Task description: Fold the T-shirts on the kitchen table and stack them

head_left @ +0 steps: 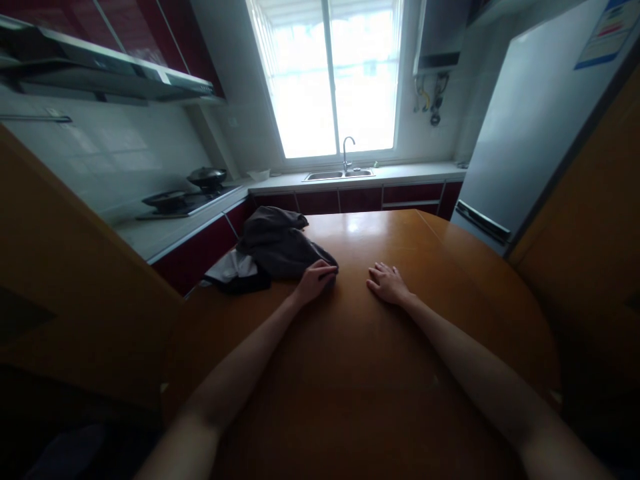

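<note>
Two hands on the table, L one at a dark cloth.

L hand (314,280) rests on the near edge of the cloth (280,250), fingers curled on the fabric; cloth lies crumpled at 11 o'clock on the table (360,373). R hand (387,283) lies flat and open on bare wood at 12 o'clock, near L hand, not touching the cloth.
</note>
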Motion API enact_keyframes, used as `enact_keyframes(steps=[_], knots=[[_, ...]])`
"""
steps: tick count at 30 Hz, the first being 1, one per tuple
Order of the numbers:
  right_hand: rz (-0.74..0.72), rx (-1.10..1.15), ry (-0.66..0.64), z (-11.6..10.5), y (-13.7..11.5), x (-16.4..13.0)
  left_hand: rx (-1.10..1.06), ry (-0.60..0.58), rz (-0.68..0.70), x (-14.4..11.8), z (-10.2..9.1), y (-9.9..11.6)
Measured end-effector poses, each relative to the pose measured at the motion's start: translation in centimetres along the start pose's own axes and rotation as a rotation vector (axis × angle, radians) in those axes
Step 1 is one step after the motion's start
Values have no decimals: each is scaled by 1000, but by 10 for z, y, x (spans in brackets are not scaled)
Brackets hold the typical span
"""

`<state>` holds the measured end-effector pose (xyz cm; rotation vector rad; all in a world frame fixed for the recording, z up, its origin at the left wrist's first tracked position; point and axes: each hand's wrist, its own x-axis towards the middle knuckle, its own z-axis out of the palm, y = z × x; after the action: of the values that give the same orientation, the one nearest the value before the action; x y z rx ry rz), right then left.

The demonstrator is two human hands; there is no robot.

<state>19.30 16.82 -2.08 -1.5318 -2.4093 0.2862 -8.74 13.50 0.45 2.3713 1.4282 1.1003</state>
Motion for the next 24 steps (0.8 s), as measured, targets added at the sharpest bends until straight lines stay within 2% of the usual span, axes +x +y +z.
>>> enact_keyframes(steps=[2,3,4,6,9,11,13,16,19,24], knots=[[-2,0,3,1,1,0,-17,-163,114,-2,10,14],[-3,3,5,2,1,1,-4,-187,130,-2,12,19],[-5,8,11,3,2,1,20,-163,120,-2,12,22],[-9,31,52,4,3,1,95,7,40,-1,5,20],[-74,116,198,3,0,0,299,344,-175,-1,-12,2],[-175,188,308,1,-7,-4,434,437,-354,-3,-21,-15],[-298,227,360,0,-18,-10,495,386,-515,-5,-24,-30],[-446,191,279,3,-38,-19,480,251,-597,-8,-20,-43],[-471,119,168,6,-51,-23,446,205,-538,-8,-16,-46],[-298,36,149,-2,-45,-14,358,141,-377,-6,-20,-43]])
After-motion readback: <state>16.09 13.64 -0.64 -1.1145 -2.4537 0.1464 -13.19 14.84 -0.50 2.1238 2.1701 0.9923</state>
